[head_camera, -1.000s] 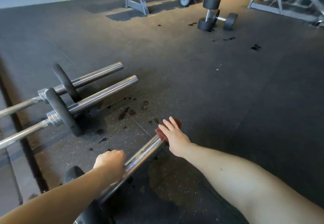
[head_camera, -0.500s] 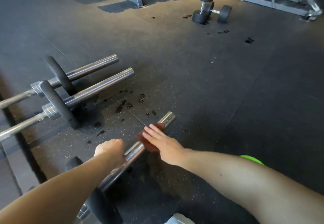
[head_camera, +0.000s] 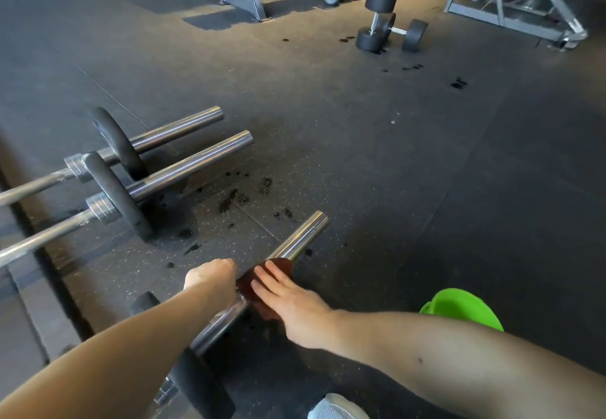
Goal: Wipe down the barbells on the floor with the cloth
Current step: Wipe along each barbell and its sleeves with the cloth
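Two hands on the near barbell (head_camera: pixel 300 238) — left hand (head_camera: pixel 211 279) gripping it, right hand (head_camera: pixel 292 304) pressing the cloth (head_camera: pixel 283 264) flat-fingered just beside; next, probably wipe outward toward the bare end.

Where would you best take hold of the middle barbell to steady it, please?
Probably the middle barbell by its bare chrome sleeve, just beyond the plate, coming down from above. The plate seems to prop the sleeve off the floor, so fingers could curl under it, much as the left hand grips the near barbell.
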{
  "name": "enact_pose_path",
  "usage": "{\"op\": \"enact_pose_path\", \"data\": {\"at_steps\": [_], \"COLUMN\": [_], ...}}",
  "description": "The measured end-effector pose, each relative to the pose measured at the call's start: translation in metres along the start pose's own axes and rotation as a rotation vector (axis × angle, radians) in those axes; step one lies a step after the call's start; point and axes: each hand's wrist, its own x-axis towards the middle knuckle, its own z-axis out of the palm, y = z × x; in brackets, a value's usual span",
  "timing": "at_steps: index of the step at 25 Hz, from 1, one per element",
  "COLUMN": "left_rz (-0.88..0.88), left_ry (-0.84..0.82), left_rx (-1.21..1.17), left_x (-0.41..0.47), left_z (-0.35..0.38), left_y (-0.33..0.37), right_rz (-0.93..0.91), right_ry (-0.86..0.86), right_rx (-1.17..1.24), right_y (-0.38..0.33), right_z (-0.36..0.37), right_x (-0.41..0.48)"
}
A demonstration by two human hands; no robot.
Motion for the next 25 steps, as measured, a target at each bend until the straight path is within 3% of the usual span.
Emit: {"op": "enact_pose_path", "data": {"at_steps": [2, 4, 6, 9, 12, 14, 17, 19, 22, 25], "left_rz": [0.002, 0.034, 0.062, 0.050, -0.033, -0.106, -0.135, -0.135, -0.124, -0.129], "left_ry": [-0.019, -0.054, -0.051, 0.042, 0.058, 0.061, 0.097, 0.118, 0.106, 0.078], "left_rx": [-0.074, -0.059, -0.007, 0.008, 0.048, -0.051, -0.149, -0.156, -0.134, -0.122], "left_x": [0.000, -0.008, -0.023, -0.044, -0.071, -0.086, -0.100, -0.098, -0.094, -0.091], "left_z": [-0.003, -0.008, -0.016, -0.024, -0.019, -0.009, 0.007, 0.010, 0.009, 0.007], "left_y": [-0.001, -0.005, -0.016, -0.052, -0.082, -0.089, -0.088, -0.086, -0.082, -0.083], "right_rz": [0.063, 0.309, 0.443, 0.384, 0.168, 0.046, -0.112, -0.004, 0.324, 0.227], "right_ry": [0.015, 0.034, 0.041, 0.069, 0.013, -0.045, -0.076, -0.046, 0.071, 0.084], "right_rx": [-0.092, -0.119, -0.105, -0.067, -0.085, -0.086, -0.171, -0.249, -0.197, -0.159], "right_y": [0.036, 0.063, 0.065, 0.024, -0.051, -0.085, -0.063, -0.023, 0.002, -0.046], "right_z": [-0.017, -0.034, -0.038, -0.022, 0.012, 0.028, 0.013, -0.008, -0.015, 0.017], "right_x": [0.008, 0.019, 0.028, 0.030, 0.026, 0.022, 0.019, 0.019, 0.027, 0.025]}}
